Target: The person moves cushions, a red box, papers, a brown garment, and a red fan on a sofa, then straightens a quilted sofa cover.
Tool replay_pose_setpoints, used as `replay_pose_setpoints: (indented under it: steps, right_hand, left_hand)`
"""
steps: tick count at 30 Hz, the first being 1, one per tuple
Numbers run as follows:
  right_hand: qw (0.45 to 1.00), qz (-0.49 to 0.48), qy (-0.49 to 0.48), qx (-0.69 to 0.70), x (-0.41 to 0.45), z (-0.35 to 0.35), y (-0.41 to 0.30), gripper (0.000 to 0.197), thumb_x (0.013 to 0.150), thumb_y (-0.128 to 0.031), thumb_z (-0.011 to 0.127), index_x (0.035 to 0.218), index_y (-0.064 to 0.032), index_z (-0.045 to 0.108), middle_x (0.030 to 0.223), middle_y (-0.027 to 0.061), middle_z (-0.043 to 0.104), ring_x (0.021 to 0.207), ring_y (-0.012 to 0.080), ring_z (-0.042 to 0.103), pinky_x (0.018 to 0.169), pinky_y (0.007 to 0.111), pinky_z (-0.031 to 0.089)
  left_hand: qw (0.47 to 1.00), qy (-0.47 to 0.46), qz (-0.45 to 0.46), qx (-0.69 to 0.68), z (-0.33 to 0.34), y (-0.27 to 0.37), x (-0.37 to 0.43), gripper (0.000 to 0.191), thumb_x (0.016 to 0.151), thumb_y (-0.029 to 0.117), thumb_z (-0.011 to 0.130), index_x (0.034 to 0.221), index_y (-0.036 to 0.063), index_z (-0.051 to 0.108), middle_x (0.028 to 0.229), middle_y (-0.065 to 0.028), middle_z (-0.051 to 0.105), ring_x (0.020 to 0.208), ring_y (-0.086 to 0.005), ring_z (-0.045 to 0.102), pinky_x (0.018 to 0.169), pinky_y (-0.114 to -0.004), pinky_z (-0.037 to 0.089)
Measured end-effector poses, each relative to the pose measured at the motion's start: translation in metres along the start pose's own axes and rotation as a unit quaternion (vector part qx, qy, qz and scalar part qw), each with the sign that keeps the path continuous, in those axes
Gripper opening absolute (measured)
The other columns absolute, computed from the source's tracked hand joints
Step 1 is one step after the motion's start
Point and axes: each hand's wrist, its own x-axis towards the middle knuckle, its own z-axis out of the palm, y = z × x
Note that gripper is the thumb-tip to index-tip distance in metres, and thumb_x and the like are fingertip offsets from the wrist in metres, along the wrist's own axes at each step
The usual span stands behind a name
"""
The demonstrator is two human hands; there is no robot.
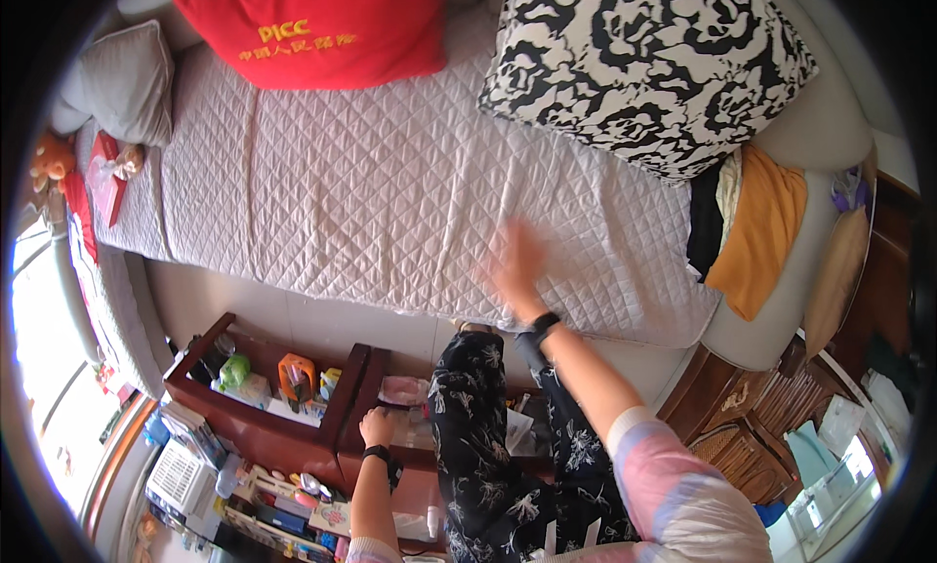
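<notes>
Blurred by motion, my right hand (pixel 518 269) is over the front part of the quilted sofa cover (pixel 351 190); whether it touches the fabric I cannot tell. A dark band circles that wrist. Lower down, my left hand (pixel 377 425) rests at the dark red wooden table (pixel 353 387), beside a compartment with a pink-lidded container (pixel 404 390). Its fingers are curled, and what lies under them is hidden. A red cushion (pixel 329 21) and a black-and-white patterned pillow (pixel 651 73) lie along the sofa back.
An orange cloth (pixel 765 234) and a black cloth (pixel 706 223) lie by the right armrest (pixel 761 336). A grey cushion (pixel 128 84) and a red box (pixel 108 182) are at the left. Rattan chairs (pixel 739 457) stand lower right; a crowded organizer (pixel 282 508) sits lower left.
</notes>
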Motion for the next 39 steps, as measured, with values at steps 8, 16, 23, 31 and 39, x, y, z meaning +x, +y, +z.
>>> replay_pose_setpoints:
  steps: [8,16,23,31,39]
  right_hand:
    - [0.764,-0.273,-0.496,0.308,-0.172,0.011,-0.190,0.027,0.071,-0.022,0.058,0.091,-0.0040,0.056,0.091,0.0135,0.059,0.083,0.0288,0.057,0.074,0.036,0.044]
    - [0.955,-0.261,0.122,-0.074,0.068,0.027,-0.105,0.040,0.081,-0.018,0.050,0.114,0.0004,0.040,0.111,0.0202,0.047,0.101,0.0322,0.046,0.085,0.039,0.036]
    - [0.342,-0.474,-0.784,0.209,-0.262,-0.020,-0.211,0.019,0.073,-0.023,0.051,0.078,-0.0062,0.059,0.072,0.0103,0.061,0.068,0.0245,0.058,0.060,0.036,0.045]
    - [0.852,-0.119,-0.457,0.225,-0.136,-0.005,-0.180,0.009,0.075,-0.012,0.052,0.080,-0.0058,0.056,0.072,0.0092,0.058,0.065,0.0196,0.056,0.058,0.031,0.044]
    - [0.948,0.015,-0.172,0.269,0.049,-0.057,-0.117,0.032,0.066,-0.002,0.065,0.095,-0.0045,0.052,0.078,0.0021,0.055,0.063,0.0092,0.051,0.055,0.020,0.041]
  left_hand:
    - [0.796,-0.079,-0.106,-0.590,0.069,-0.026,-0.034,0.027,0.079,0.009,0.046,0.102,-0.0039,0.053,0.085,-0.0112,0.059,0.072,-0.0190,0.059,0.064,-0.028,0.048]
    - [0.798,-0.087,-0.020,-0.596,0.099,0.028,-0.057,0.024,0.078,0.008,0.051,0.097,-0.0035,0.056,0.078,-0.0072,0.060,0.069,-0.0127,0.055,0.062,-0.023,0.044]
    - [0.738,-0.042,-0.047,-0.672,0.096,0.043,-0.101,0.023,0.083,0.011,0.046,0.099,-0.0025,0.056,0.086,-0.0104,0.060,0.077,-0.0163,0.058,0.068,-0.028,0.046]
    - [0.738,-0.062,-0.126,-0.660,0.117,0.038,-0.137,0.022,0.078,0.008,0.050,0.095,-0.0034,0.057,0.081,-0.0099,0.060,0.072,-0.0158,0.058,0.063,-0.025,0.047]
    - [0.732,-0.038,-0.065,-0.677,0.072,0.052,-0.143,0.021,0.079,0.007,0.050,0.096,-0.0035,0.056,0.085,-0.0099,0.059,0.074,-0.0158,0.057,0.066,-0.026,0.047]
